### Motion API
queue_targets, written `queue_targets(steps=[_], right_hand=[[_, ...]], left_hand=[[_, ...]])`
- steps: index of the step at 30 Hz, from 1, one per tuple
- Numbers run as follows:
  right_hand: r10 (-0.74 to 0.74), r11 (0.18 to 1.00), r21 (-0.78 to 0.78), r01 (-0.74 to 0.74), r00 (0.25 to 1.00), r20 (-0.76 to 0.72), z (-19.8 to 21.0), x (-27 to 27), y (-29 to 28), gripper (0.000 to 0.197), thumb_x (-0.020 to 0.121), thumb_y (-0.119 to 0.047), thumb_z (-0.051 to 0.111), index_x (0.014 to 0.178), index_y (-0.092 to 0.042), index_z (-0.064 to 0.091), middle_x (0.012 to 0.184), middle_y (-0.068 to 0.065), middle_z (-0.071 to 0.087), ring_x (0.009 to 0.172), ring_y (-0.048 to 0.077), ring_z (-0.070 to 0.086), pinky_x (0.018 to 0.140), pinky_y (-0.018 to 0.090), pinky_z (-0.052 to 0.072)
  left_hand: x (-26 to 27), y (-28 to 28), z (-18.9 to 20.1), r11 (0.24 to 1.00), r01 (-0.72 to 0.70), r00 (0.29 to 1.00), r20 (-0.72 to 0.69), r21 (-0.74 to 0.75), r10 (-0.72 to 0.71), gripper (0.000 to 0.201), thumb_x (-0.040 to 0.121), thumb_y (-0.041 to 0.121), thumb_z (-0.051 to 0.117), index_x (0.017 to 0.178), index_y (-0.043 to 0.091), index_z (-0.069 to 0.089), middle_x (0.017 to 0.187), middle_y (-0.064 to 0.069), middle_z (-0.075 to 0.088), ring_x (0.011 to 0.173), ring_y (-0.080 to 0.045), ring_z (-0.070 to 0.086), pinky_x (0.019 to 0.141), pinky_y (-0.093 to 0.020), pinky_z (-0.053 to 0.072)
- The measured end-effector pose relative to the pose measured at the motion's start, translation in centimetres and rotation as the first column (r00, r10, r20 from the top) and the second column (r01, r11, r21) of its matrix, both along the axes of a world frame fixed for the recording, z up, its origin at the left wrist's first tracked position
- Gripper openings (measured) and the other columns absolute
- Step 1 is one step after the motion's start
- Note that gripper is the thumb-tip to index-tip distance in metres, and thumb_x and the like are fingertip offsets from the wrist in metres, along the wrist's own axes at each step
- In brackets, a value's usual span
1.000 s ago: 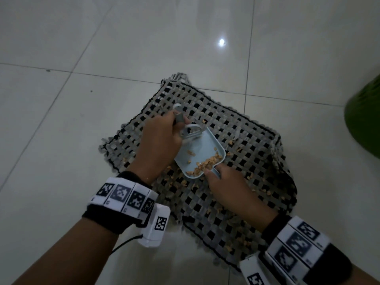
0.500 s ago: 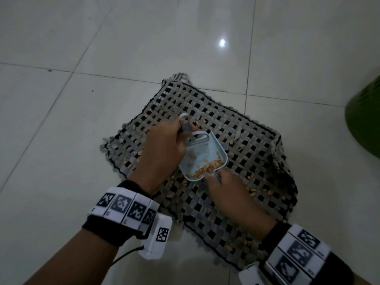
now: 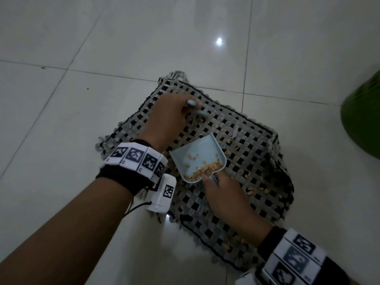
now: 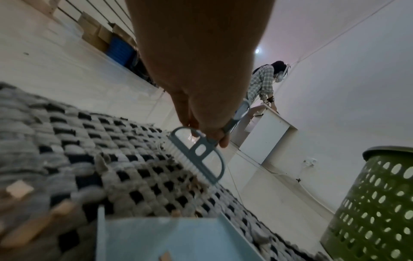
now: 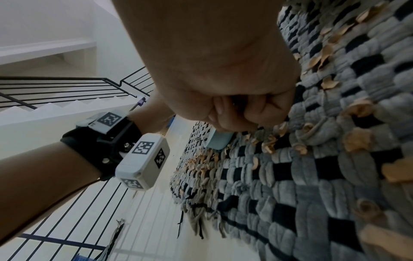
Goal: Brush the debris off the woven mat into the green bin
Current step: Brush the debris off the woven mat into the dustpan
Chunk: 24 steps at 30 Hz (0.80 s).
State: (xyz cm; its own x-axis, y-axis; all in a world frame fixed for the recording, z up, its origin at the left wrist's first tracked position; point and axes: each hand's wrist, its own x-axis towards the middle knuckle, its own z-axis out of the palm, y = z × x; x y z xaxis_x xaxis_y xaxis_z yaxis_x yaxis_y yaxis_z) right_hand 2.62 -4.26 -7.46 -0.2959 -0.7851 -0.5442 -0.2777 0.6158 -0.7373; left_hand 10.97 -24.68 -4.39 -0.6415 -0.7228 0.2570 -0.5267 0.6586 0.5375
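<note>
A grey and black woven mat point(image 3: 253, 140) lies on the tiled floor, strewn with tan debris point(image 3: 255, 189). My left hand point(image 3: 168, 118) grips a small blue-grey brush point(image 4: 198, 153); its bristles touch the mat near the far corner. My right hand point(image 3: 222, 194) grips the handle of a pale blue dustpan point(image 3: 197, 159), whose back holds a heap of crumbs point(image 3: 205, 170). The dustpan's mouth points towards the brush, with a gap of mat between them. The green bin point(image 3: 362, 118) stands off the mat to the right, and its perforated wall point(image 4: 375, 208) shows in the left wrist view.
White floor tiles point(image 3: 61, 58) surround the mat. A second person point(image 4: 266, 83) bends over a white cabinet point(image 4: 266, 136) far behind. Stair railings point(image 5: 67, 88) show in the right wrist view. Boxes point(image 4: 100, 33) line the far wall.
My left hand has carried the brush away from the dustpan's mouth to the far corner of the mat. The dustpan has drawn back a little towards me with its crumbs.
</note>
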Motion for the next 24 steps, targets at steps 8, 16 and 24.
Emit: queue_targets(steps=[8,16,24], right_hand=[[0.001,1.000,0.015,-0.001,1.000,0.002,0.1,-0.2,0.0,0.029,0.103,-0.044,0.041,0.105,-0.021,0.059,0.067,-0.004,0.051,0.053,0.012,0.044,0.049,0.025,0.033],[0.010,1.000,0.011,-0.010,1.000,-0.011,-0.1,-0.2,0.0,0.031,0.102,-0.045,0.042,0.100,-0.021,0.060,0.065,-0.003,0.052,0.052,0.013,0.045,0.049,0.026,0.034],[0.008,1.000,0.000,-0.008,0.999,-0.041,-0.5,-0.2,0.1,0.033,0.102,-0.046,0.042,0.094,-0.019,0.059,0.064,-0.003,0.050,0.051,0.011,0.043,0.048,0.024,0.031]], left_hand=[[0.4,-2.0,1.0,0.995,-0.093,0.991,-0.099,-0.038,0.089,0.030,0.084,-0.004,0.057,0.093,0.016,0.078,0.095,0.001,0.076,0.088,-0.009,0.066,0.080,-0.016,0.047],[0.5,-1.7,1.0,0.996,-0.049,0.999,0.021,0.079,0.048,0.035,0.082,-0.012,0.051,0.086,0.013,0.074,0.094,-0.002,0.075,0.091,-0.013,0.067,0.086,-0.027,0.053],[-2.1,-2.4,-0.1,1.000,0.006,0.994,-0.110,0.002,-0.006,0.022,0.088,0.004,0.066,0.095,0.018,0.080,0.097,0.001,0.077,0.090,-0.009,0.070,0.087,-0.025,0.056]])
